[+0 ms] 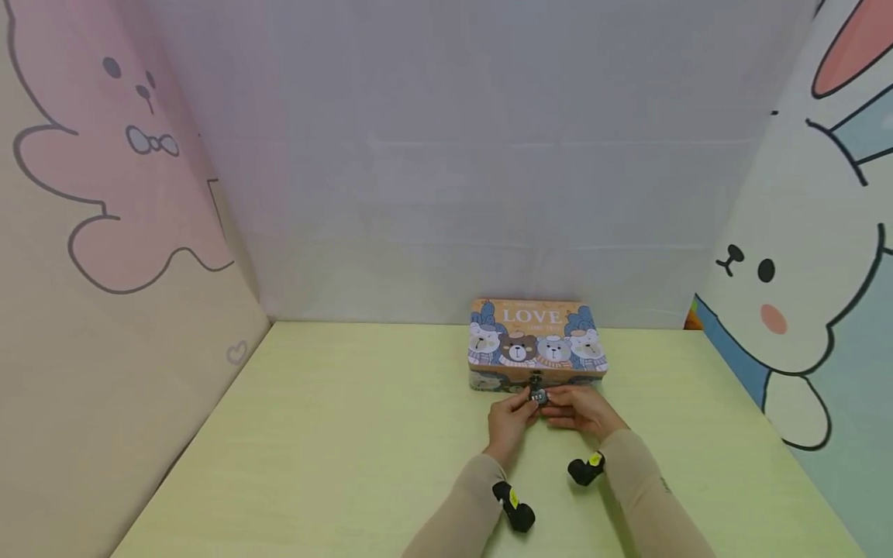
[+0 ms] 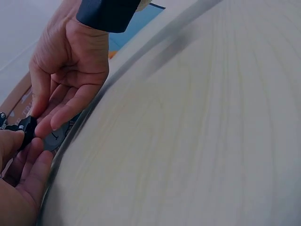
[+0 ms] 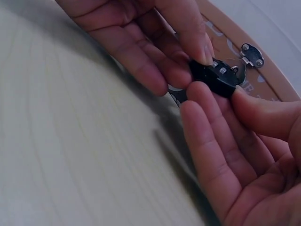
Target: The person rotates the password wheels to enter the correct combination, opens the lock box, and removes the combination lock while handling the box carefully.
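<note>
A small black combination padlock [image 1: 539, 396] with number dials is at the front of a tin box [image 1: 537, 341] printed with bears and the word LOVE. In the right wrist view, the padlock's shackle sits by the metal latch [image 3: 252, 55] on the box front. My left hand [image 1: 509, 425] pinches the padlock from the left, thumb by the dials. From the other side my right hand [image 1: 583, 411] pinches its end between thumb and fingers. The box lid is down.
The box stands on a pale yellow-green table [image 1: 349, 434], close to the white back curtain [image 1: 446, 194]. Side panels with a pink cartoon bear [image 1: 139, 232] and a white rabbit [image 1: 788, 287] flank the table. A black wrist camera [image 1: 516, 508] hangs by the left sleeve.
</note>
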